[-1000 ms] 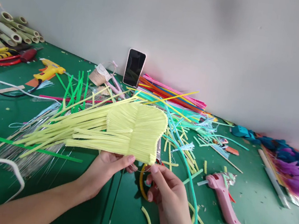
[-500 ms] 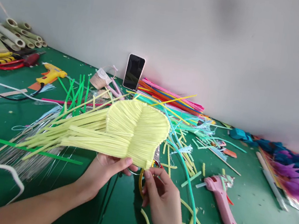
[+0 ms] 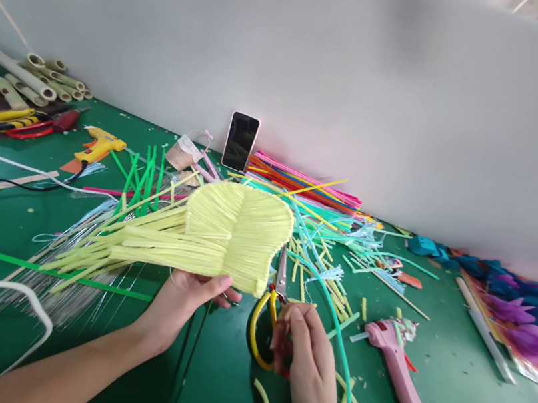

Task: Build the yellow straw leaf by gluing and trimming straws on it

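Observation:
A pale yellow-green leaf-shaped piece made of pipe cleaners (image 3: 238,237) is raised above the table, its loose stems trailing off to the left. My left hand (image 3: 188,300) grips its lower edge, thumb in front and fingers behind. Just right of the piece, my right hand (image 3: 303,341) is closed, thumb against the curled index finger; whatever it may hold is hidden. It overlaps the scissors (image 3: 282,274), whose yellow handle loop shows to the left of the fingers. Whether the hand touches the scissors, I cannot tell.
A pink glue gun (image 3: 398,369) lies at right, a yellow one (image 3: 100,146) at left. Behind the piece are bundled coloured pipe cleaners (image 3: 307,183) and a propped phone (image 3: 241,141). Thin wires (image 3: 67,299) lie left, pliers (image 3: 9,115) and bamboo tubes (image 3: 64,80) farther back.
My right hand has left the lower corner of the pipe-cleaner piece and moved down and right to the scissors. My left hand still holds the piece, which has shifted slightly left.

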Tool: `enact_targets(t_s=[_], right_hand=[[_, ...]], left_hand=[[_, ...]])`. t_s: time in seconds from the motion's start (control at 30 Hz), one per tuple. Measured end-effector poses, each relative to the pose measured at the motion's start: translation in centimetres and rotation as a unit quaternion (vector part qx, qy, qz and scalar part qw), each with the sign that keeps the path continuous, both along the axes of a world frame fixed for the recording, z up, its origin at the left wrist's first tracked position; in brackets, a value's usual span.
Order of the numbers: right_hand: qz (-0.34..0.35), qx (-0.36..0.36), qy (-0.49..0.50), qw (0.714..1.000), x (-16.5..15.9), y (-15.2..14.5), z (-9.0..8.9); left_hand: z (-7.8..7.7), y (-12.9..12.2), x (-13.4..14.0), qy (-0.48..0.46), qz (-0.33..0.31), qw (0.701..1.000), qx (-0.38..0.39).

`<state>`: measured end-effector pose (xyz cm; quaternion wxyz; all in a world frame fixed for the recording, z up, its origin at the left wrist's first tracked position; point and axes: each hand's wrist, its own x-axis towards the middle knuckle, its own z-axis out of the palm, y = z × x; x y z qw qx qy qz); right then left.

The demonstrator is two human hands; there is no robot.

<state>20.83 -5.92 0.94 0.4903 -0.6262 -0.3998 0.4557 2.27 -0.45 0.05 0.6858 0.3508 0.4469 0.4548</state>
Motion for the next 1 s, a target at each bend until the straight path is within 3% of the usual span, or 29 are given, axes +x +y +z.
enact_targets(t_s=[0.23, 0.33, 0.43, 0.83, 1.0], right_hand=[[-0.001, -0.013, -0.056, 0.998, -0.1, 0.3, -0.2], [-0.007, -0.023, -0.027, 0.999, -0.1, 0.2, 0.0], [0.031, -0.029, 0.003, 0.999, -0.6, -0.2, 0.2], [0.029, 0.081, -0.092, 0.992, -1.8, -1.0, -0.8], [0.027, 0.058, -0.066, 0.996, -1.7, -0.9, -0.4]], left_hand=[[0.3, 0.0, 0.2, -0.012, -0.010, 1.000, -0.006], [0.4, -0.2, 0.3, -0.013, -0.022, 1.000, -0.004], [0.3, -0.6, 0.5, -0.007, -0.041, 0.999, -0.010], [-0.1, -2.3, 1.4, -0.050, -0.109, 0.993, -0.020], [0.0, -2.1, 1.3, -0.064, -0.104, 0.992, -0.019]])
